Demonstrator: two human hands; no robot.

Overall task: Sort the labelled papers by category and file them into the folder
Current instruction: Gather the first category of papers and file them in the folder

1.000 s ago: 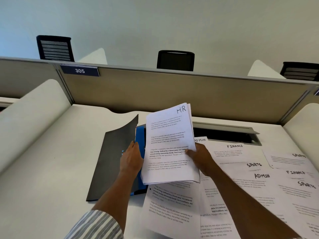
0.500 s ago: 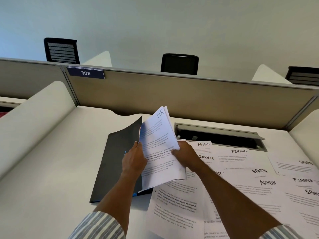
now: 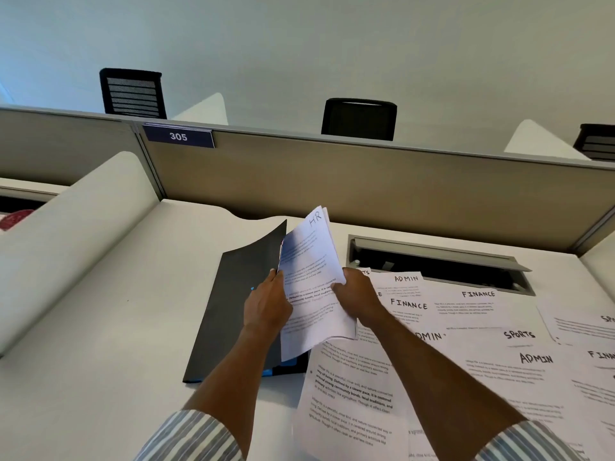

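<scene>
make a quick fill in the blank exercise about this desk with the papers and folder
The paper stack gripped by the left hand and right hand is labelled ____. The blue plate on the partition reads ____. Behind the partition, ____ black chair backs show.
Missing words: HR; 305; three.

folder (image 3: 233, 311) inside: hidden behind HR papers (image 3: 311, 261) | their body text: illegible | right-edge sheet (image 3: 599, 371): label cut off

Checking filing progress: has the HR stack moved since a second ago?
Yes. HR stack swung left, away from the desk slot, toward the folder cover.
</scene>
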